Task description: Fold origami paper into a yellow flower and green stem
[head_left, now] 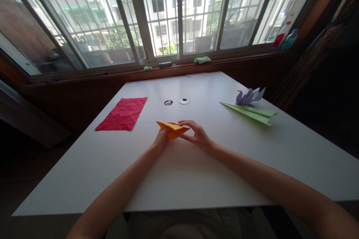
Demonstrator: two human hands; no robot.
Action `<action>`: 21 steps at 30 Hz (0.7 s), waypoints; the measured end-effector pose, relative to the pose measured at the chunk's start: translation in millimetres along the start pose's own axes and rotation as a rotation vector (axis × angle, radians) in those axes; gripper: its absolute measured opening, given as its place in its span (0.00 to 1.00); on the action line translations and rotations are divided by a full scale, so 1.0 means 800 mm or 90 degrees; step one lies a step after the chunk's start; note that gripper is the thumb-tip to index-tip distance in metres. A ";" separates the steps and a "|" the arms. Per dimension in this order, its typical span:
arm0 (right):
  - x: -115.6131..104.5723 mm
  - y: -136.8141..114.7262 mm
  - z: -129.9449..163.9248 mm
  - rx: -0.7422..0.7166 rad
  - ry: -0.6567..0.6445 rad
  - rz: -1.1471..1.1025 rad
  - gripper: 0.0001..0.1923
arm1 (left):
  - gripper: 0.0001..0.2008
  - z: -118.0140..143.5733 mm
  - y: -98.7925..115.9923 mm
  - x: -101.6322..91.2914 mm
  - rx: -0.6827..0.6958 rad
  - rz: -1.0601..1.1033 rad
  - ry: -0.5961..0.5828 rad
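Observation:
A folded piece of orange paper point(174, 128) is held up over the middle of the white table point(196, 179). My left hand point(161, 138) grips it from below on the left, its fingers partly hidden behind the paper. On the other side, my right hand point(198, 134) curves round the paper's right tip, thumb below and fingers above, closed on that end. The paper has a pointed left end and a flap that hangs down in the middle.
A creased red sheet point(122, 114) lies on the left. To the right are a green paper plane point(252, 113) and purple folded paper cranes point(246, 97). Two round table holes point(184, 101) sit ahead. Bottles point(290, 40) and small packets point(202, 60) stand along the windowsill.

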State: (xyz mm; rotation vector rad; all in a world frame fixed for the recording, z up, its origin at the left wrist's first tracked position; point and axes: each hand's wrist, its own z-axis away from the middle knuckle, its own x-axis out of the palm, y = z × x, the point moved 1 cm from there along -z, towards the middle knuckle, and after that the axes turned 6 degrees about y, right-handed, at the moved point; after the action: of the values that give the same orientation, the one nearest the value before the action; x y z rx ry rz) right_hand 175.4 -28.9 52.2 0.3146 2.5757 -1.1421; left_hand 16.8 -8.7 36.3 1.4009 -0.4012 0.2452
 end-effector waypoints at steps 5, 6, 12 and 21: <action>0.007 0.003 0.006 -0.054 0.011 0.081 0.12 | 0.13 0.006 0.004 0.002 -0.025 -0.068 -0.009; 0.007 0.005 0.007 -0.047 0.012 0.087 0.12 | 0.14 0.006 0.004 0.002 -0.027 -0.071 -0.018; 0.005 0.006 0.003 0.046 0.031 0.039 0.09 | 0.21 0.005 0.002 0.000 -0.032 -0.002 -0.122; -0.001 -0.002 -0.002 0.144 0.018 -0.027 0.07 | 0.21 0.009 0.003 0.006 -0.022 -0.058 -0.089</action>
State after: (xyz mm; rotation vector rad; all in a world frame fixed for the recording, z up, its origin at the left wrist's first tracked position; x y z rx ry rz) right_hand 174.9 -28.7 54.9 0.3306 2.4899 -1.4586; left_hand 19.3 -15.9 41.2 1.4028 -0.4523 0.0656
